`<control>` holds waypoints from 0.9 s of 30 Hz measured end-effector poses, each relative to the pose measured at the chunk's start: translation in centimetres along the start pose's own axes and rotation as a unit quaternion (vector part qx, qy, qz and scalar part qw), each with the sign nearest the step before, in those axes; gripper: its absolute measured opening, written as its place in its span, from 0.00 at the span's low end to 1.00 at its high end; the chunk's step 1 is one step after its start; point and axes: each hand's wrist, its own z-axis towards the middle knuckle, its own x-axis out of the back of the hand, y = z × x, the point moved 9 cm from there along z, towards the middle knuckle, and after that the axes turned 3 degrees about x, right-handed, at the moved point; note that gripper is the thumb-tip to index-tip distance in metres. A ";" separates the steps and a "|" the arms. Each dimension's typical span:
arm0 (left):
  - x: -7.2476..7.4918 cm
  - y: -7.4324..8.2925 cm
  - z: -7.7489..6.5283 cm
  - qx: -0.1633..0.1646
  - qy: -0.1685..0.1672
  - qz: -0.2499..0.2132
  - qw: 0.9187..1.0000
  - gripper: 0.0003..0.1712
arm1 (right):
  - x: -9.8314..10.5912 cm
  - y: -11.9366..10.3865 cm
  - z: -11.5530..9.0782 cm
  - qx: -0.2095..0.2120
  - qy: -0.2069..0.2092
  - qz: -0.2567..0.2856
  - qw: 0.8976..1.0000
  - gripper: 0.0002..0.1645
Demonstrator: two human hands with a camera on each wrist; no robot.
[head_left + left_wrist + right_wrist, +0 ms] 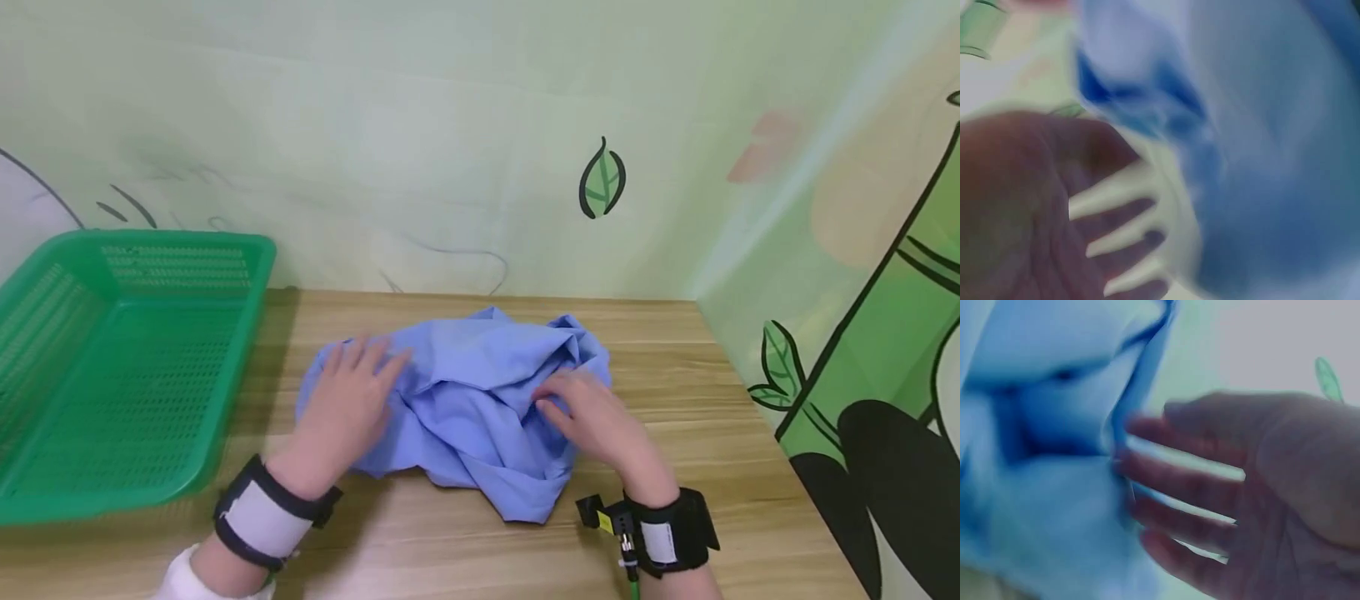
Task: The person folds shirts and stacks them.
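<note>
A crumpled piece of blue fabric lies bunched on the wooden table; whether it is a garment cannot be made out from its folds. My left hand is over the fabric's left end with its fingers spread, and in the left wrist view those fingers appear apart beside the blurred blue cloth. At the right end is my right hand, thumb and fingers slightly bent and a gap between them. In the right wrist view its fingertips meet or nearly meet the cloth's edge; contact is unclear.
To the left stands a green plastic basket with slotted sides. A pale green wall covering with painted leaves rises behind the wooden table and along its right side. Each wrist wears a black strap.
</note>
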 end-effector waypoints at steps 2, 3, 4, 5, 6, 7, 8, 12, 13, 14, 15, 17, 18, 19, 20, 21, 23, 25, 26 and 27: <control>-0.3 1.9 -0.5 -0.022 -0.050 -0.052 0.997 0.33 | 0.3 1.2 -0.2 -0.028 0.026 -0.057 0.998 0.15; -1.0 2.5 -0.8 -0.021 -0.090 -0.078 0.993 0.34 | 0.0 1.9 -0.3 -0.044 0.016 -0.079 0.996 0.19; -1.9 2.9 -1.1 -0.012 -0.129 -0.098 0.987 0.35 | -0.4 2.7 -0.5 -0.062 -0.003 -0.091 0.994 0.22; -2.8 2.9 -1.4 0.003 -0.165 -0.111 0.980 0.38 | -0.9 3.5 -0.7 -0.081 -0.027 -0.099 0.991 0.25; -3.7 2.7 -1.6 0.021 -0.195 -0.118 0.973 0.40 | -1.3 4.3 -1.1 -0.107 -0.055 -0.100 0.988 0.28; -4.6 2.3 -1.8 0.038 -0.218 -0.120 0.968 0.43 | -1.6 5.1 -1.5 -0.136 -0.080 -0.100 0.982 0.30; -5.4 1.8 -1.8 0.054 -0.231 -0.120 0.964 0.45 | -1.8 5.8 -2.0 -0.166 -0.101 -0.096 0.976 0.31; -7.2 -0.4 -1.0 0.078 -0.214 -0.104 0.968 0.48 | -1.6 8.1 -3.7 -0.261 -0.138 -0.055 0.954 0.36; -7.3 -0.9 -0.8 0.080 -0.206 -0.102 0.970 0.49 | -1.4 8.5 -4.0 -0.271 -0.141 -0.048 0.951 0.37; -7.4 -1.2 -0.6 0.081 -0.200 -0.102 0.971 0.50 | -1.3 8.8 -4.2 -0.276 -0.143 -0.037 0.950 0.37; -7.5 -1.5 -0.5 0.082 -0.197 -0.104 0.972 0.51 | -1.1 9.1 -4.5 -0.281 -0.145 -0.026 0.948 0.38; -7.3 -2.1 -0.3 0.083 -0.194 -0.113 0.971 0.52 | -0.7 9.5 -4.8 -0.288 -0.147 -0.012 0.946 0.39; -7.2 -2.3 -0.3 0.084 -0.197 -0.116 0.970 0.53 | -0.4 9.6 -4.9 -0.290 -0.144 -0.010 0.946 0.39; -7.0 -2.6 -0.3 0.084 -0.201 -0.119 0.969 0.54 | 0.0 9.7 -4.9 -0.291 -0.134 -0.004 0.947 0.40; -6.9 -2.8 -0.4 0.083 -0.207 -0.119 0.968 0.54 | 0.5 9.7 -4.9 -0.291 -0.117 0.002 0.950 0.41; -6.7 -2.9 -0.5 0.081 -0.212 -0.117 0.967 0.54 | 1.0 9.6 -4.7 -0.285 -0.092 0.002 0.954 0.42; -6.4 -3.0 -0.7 0.073 -0.226 -0.111 0.965 0.53 | 2.2 9.1 -3.9 -0.254 -0.022 0.010 0.967 0.44; -6.2 -2.7 -0.9 0.058 -0.245 -0.109 0.962 0.49 | 3.0 8.4 -3.1 -0.209 0.046 0.022 0.977 0.45; -6.2 -2.5 -1.0 0.049 -0.254 -0.110 0.960 0.47 | 3.0 8.1 -2.7 -0.189 0.064 0.021 0.980 0.46; -6.1 -2.2 -1.0 0.041 -0.262 -0.111 0.958 0.46 | 2.8 7.8 -2.4 -0.177 0.074 0.020 0.981 0.46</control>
